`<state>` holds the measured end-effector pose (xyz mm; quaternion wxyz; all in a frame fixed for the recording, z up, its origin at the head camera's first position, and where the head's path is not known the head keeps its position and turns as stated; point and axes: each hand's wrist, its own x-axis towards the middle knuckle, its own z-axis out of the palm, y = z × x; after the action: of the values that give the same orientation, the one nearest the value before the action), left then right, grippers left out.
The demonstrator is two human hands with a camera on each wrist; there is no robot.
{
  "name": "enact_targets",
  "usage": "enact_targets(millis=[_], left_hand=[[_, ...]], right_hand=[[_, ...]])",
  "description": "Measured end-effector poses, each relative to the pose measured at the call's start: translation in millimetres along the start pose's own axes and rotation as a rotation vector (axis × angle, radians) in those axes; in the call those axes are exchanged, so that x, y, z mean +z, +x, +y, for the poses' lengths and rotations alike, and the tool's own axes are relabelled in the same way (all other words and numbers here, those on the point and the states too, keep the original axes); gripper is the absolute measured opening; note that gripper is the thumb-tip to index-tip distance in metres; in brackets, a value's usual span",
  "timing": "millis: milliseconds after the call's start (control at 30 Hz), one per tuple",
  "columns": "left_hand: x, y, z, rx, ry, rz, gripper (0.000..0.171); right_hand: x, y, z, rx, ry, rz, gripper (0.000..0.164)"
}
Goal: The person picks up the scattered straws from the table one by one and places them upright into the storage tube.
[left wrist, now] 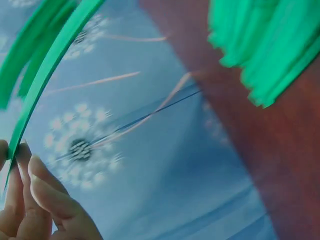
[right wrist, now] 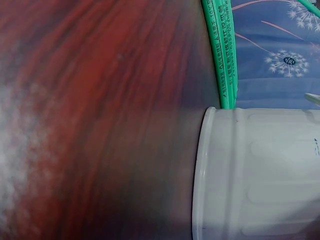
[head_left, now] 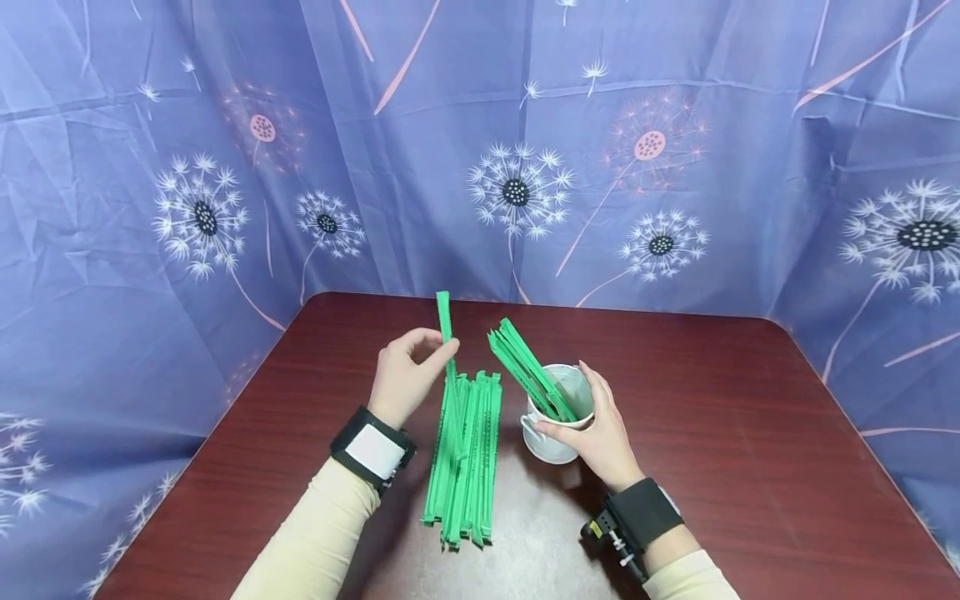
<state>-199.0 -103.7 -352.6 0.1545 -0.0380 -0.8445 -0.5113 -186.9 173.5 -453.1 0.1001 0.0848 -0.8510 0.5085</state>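
Between thumb and fingers, my left hand [head_left: 402,372] pinches a long, thin green-wrapped straw [head_left: 444,315] that stands up above the pile. In the left wrist view, those fingers hold the same straw near one end. Below it, a pile of green-wrapped straws [head_left: 474,467] lies side by side on the table. My right hand [head_left: 606,435] grips the rim and side of a white cup [head_left: 550,448] with a small handle. Several green-wrapped straws [head_left: 517,360] lean leftward out of the cup. Their wrappers carry dark print in the right wrist view, where the cup's ribbed wall [right wrist: 270,170] also shows.
A dark red-brown wooden table [head_left: 750,467] stretches under everything, with a glare patch near the front. Behind and at both sides hangs a blue cloth [head_left: 420,183] with dandelion prints. Each wrist wears a black strap [head_left: 645,512] with a device.
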Motion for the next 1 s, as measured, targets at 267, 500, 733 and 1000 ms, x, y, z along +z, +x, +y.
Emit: enact_targets(millis=[267,500,733,1000], left_hand=[[-11.0,5.4,19.8,0.066,-0.241,0.070,0.017],[1.5,2.0,19.2,0.076,-0.313,0.072,0.017],[10.9,-2.4,15.4,0.047,-0.186,0.053,0.019],[21.3,-6.9,15.1,0.023,-0.113,0.007,0.017]], right_hand=[[-1,0,1,0.000,-0.016,0.005,0.107],[0,1,0,0.000,-0.011,0.003,0.107],[0,0,0,0.001,-0.003,-0.001,0.107],[0,1,1,-0.008,-0.011,0.002,0.108]])
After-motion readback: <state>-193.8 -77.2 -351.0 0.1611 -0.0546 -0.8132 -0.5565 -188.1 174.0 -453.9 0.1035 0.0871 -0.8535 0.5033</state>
